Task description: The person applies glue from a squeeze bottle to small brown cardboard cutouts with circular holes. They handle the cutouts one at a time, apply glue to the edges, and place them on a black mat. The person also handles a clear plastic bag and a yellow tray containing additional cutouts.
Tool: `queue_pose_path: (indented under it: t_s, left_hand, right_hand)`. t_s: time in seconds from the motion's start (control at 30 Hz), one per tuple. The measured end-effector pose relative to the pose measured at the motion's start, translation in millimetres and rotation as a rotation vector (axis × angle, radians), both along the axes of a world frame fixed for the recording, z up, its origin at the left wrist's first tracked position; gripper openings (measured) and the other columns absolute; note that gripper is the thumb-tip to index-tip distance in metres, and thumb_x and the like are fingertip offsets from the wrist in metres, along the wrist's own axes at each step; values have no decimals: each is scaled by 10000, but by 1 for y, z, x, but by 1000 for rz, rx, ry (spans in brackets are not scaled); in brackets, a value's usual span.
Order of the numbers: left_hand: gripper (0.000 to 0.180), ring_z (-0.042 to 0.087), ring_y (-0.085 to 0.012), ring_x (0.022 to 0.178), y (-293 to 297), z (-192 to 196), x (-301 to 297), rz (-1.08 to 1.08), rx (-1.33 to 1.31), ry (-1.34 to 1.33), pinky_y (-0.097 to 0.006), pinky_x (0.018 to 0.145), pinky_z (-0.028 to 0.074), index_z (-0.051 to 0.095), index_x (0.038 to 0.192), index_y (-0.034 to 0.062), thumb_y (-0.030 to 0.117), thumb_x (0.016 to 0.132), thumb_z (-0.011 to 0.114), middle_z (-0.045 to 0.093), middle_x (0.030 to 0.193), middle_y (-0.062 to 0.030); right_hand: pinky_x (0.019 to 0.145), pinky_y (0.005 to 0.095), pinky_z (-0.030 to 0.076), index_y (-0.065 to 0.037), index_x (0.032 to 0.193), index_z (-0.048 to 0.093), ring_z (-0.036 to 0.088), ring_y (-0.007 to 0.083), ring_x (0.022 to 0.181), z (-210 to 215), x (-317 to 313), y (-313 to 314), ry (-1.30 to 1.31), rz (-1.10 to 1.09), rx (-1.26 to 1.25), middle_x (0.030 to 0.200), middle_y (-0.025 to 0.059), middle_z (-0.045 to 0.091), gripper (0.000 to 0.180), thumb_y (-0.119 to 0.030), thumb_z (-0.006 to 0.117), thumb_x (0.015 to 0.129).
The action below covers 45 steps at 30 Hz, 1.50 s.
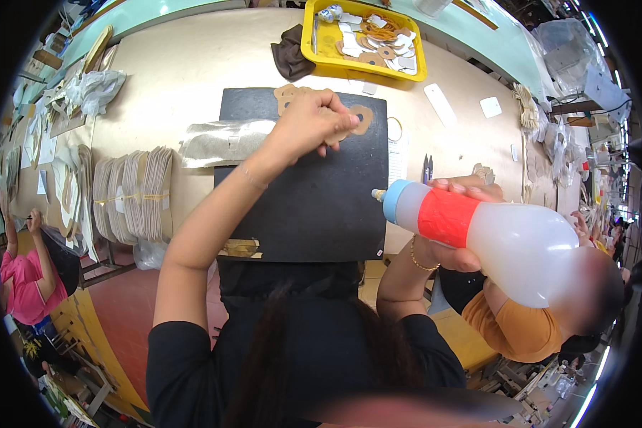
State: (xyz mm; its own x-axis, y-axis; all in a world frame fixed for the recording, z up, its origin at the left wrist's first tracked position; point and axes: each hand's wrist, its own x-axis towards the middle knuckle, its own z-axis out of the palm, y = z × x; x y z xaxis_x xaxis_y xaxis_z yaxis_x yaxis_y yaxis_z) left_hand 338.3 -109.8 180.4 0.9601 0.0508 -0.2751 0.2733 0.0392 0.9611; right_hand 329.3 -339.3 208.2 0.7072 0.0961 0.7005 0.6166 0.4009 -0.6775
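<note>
1. Your right hand (pixel 455 227) grips a glue bottle (pixel 492 232) (red band, blue nozzle), lying sideways with its tip just past the black mat's (pixel 314 200) right edge.
2. Your left hand (pixel 312 126) is curled, fingertips pinching a tan cutout (pixel 362 118) at the mat's far edge.
3. Stacked tan pieces (pixel 132 194) sit left of the mat.
4. Farthest, a yellow tray (pixel 314 44) holds more cutouts.

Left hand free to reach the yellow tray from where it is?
Probably yes. The left hand rests on tan cutouts on the black mat, and the yellow tray sits just beyond, with only bare table between. Its fingers are closed on a piece, though.
</note>
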Motion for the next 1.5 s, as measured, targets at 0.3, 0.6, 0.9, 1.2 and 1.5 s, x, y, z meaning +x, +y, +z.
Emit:
queue_pose_path:
  t_s: [0.3,0.6,0.9,1.2,1.5]
  left_hand:
    - [276,602,-107,592,29,-16,27,64,66,54,-211,515,501,542,973,-2,181,814,673,622,841,-88]
    - [291,612,-97,657,5,20,-27,60,-215,-30,-209,576,526,604,1033,-41,128,813,693,638,881,-82]
    - [231,607,-87,629,-18,33,-40,34,-202,-10,-209,533,515,630,965,-32,132,815,693,638,770,-57]
    - [187,612,-91,616,-22,40,-44,6,-175,-28,-215,529,517,620,929,-28,124,830,664,636,725,-59]
    - [217,634,-119,645,-20,37,-45,20,-250,9,-230,537,533,584,948,-54,108,823,660,625,757,-76]
  right_hand:
    - [700,363,580,66,1052,508,637,262,805,0,2,-7,37,-79,23,909,136,566,881,-647,749,592]
    - [817,456,537,15,1111,437,622,293,880,7,7,23,91,-206,108,950,149,563,912,-684,717,598]
    - [835,454,533,8,1109,447,629,310,909,10,6,33,55,-273,-9,986,162,568,888,-663,731,602]
    - [823,441,537,22,1112,450,635,319,925,1,16,28,-143,-233,-170,998,171,573,887,-639,750,603]
    - [821,462,539,13,1113,432,634,302,885,8,1,23,79,-353,-80,947,161,580,938,-766,597,617]
